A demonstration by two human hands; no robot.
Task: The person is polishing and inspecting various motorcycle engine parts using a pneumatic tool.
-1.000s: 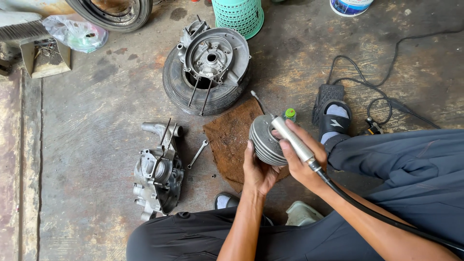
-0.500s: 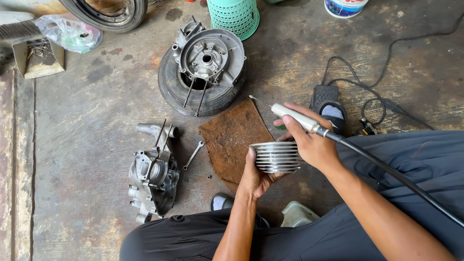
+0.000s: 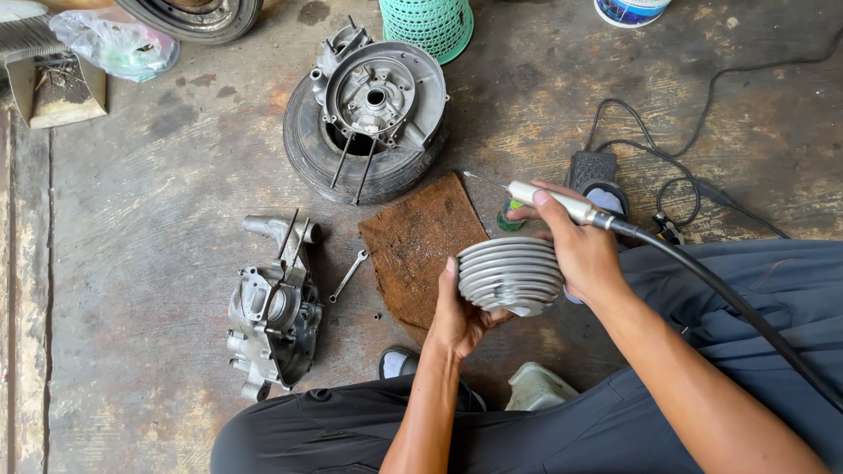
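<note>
My left hand [image 3: 458,314] grips a grey finned engine cylinder [image 3: 511,274] from its left side and holds it above the floor with the fins lying level. My right hand [image 3: 580,250] holds a slim rotary tool handpiece [image 3: 555,203] with a thin bit pointing left; a black flexible shaft [image 3: 729,303] runs from it over my right leg. The same hand rests against the cylinder's right edge. A rusty brown mat [image 3: 417,246] lies on the concrete just left of the cylinder.
An engine case on a small tyre [image 3: 373,118] stands ahead. Another engine case half [image 3: 272,312] and a spanner [image 3: 349,275] lie at left. A black foot pedal [image 3: 594,168] with cables, a green basket [image 3: 428,25], a plastic bag [image 3: 114,44] and a translucent container [image 3: 540,386] are around.
The cylinder has been turned from facing me end-on to lying with its fins level. The handpiece has lifted off it and now points left above it.
</note>
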